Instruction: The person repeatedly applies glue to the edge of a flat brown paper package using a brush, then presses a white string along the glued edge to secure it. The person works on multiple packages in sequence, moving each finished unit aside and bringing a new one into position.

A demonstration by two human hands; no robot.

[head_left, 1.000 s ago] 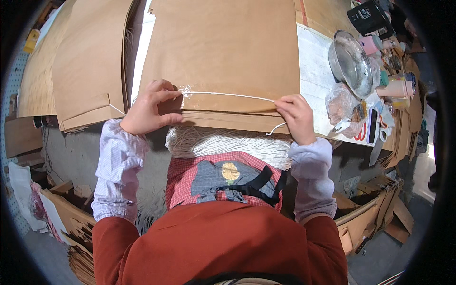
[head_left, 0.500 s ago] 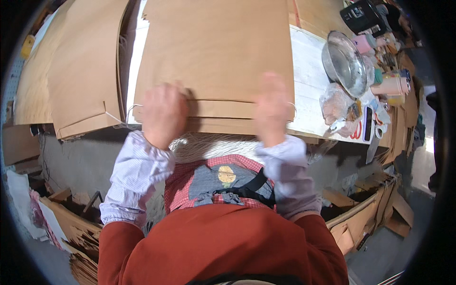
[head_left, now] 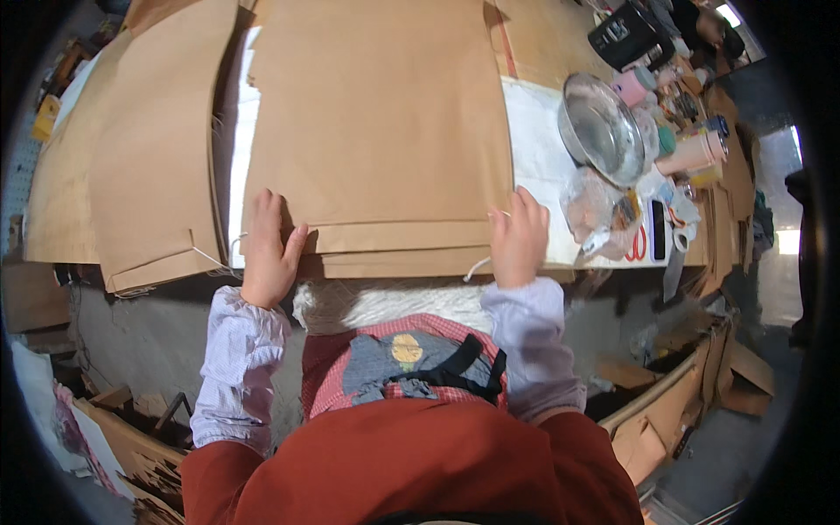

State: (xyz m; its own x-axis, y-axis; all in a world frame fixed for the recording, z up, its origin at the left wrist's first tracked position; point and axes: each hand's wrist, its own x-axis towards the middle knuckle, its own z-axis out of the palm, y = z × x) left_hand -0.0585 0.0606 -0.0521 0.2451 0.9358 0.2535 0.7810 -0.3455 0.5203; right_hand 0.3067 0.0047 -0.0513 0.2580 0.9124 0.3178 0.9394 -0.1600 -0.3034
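A large brown paper sheet (head_left: 376,114) lies flat on the table in front of me, its near edge folded over into a band (head_left: 394,238). My left hand (head_left: 268,252) presses flat on the left end of that folded band, fingers spread. At the right end of the band rests my right hand (head_left: 518,236), fingers together on the paper. A white string end (head_left: 477,266) pokes out from under the fold by my right hand, and another white string (head_left: 219,258) trails at the left. A bundle of white strings (head_left: 385,302) lies on my lap.
More brown paper sheets (head_left: 122,166) are stacked at the left. At the right stand a metal bowl (head_left: 599,127), a clear plastic bag (head_left: 591,206), pink cups (head_left: 696,150), red-handled scissors (head_left: 637,245) and a black device (head_left: 630,35). Cardboard pieces (head_left: 682,394) lie on the floor.
One second ago both hands held a white string stretched along the paper's near edge. The edge has since been folded over the string, and both hands now press on the fold.
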